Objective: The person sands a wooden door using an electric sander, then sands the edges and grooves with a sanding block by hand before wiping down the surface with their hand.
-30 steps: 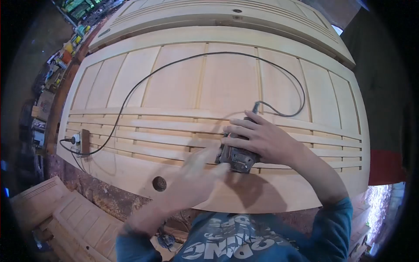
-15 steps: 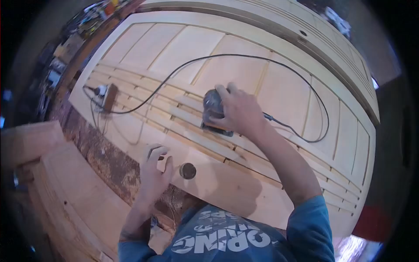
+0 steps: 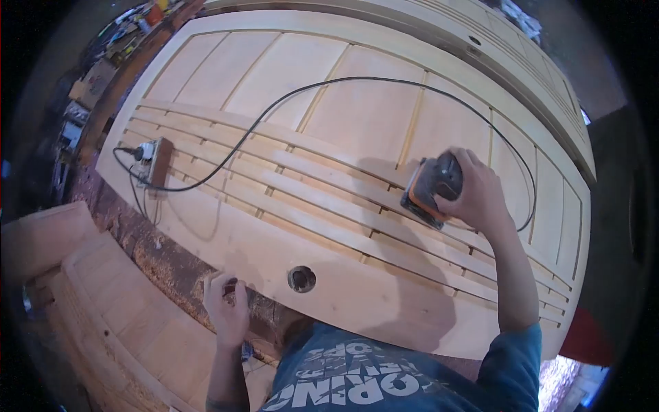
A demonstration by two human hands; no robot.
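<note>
A dark power sander (image 3: 434, 189) with an orange band is gripped in my right hand (image 3: 477, 192), tilted over the slatted part of a pale wooden door (image 3: 384, 103). Whether its pad touches the slats cannot be made out. Its black cord (image 3: 274, 104) loops across the door panels to a socket block (image 3: 159, 161) at the left, where a plug is fitted. My left hand (image 3: 228, 309) is by the door's near edge, left of the round hole (image 3: 301, 279), with fingers curled but apart and nothing visible between them.
Another wooden door (image 3: 508, 62) lies beyond the first one. More panelled wood (image 3: 130, 309) stands at the lower left, beside the dusty bench edge (image 3: 165, 257). Tools and small items (image 3: 127, 41) lie at the upper left. Something red (image 3: 583, 336) is at the right.
The sander, first under my right hand with my left hand close by, has been lifted and tilted, and lately moved right. My left hand has drawn back to the near edge. The view has turned.
</note>
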